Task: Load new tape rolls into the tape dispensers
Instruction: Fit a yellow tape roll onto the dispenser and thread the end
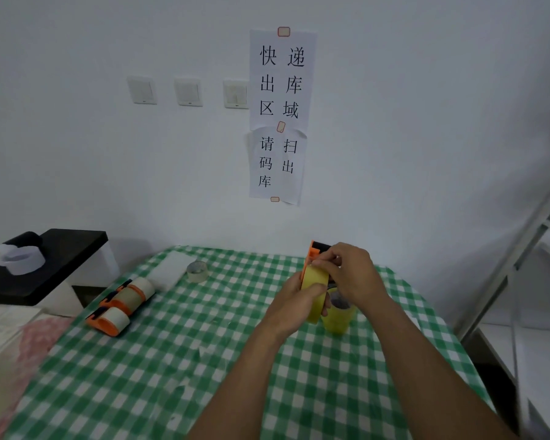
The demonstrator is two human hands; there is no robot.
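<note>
Over checked table (pixel 172 360), left grip (pixel 296 300) clasping yellow tape roll (pixel 313 277), right grip (pixel 350 271) pinching its top

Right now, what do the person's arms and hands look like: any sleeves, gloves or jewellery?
The left hand and right hand are ungloved, with no ring, watch or bracelet visible. The left forearm and right forearm are uncovered down to the frame's lower edge; no sleeve shows.
</note>
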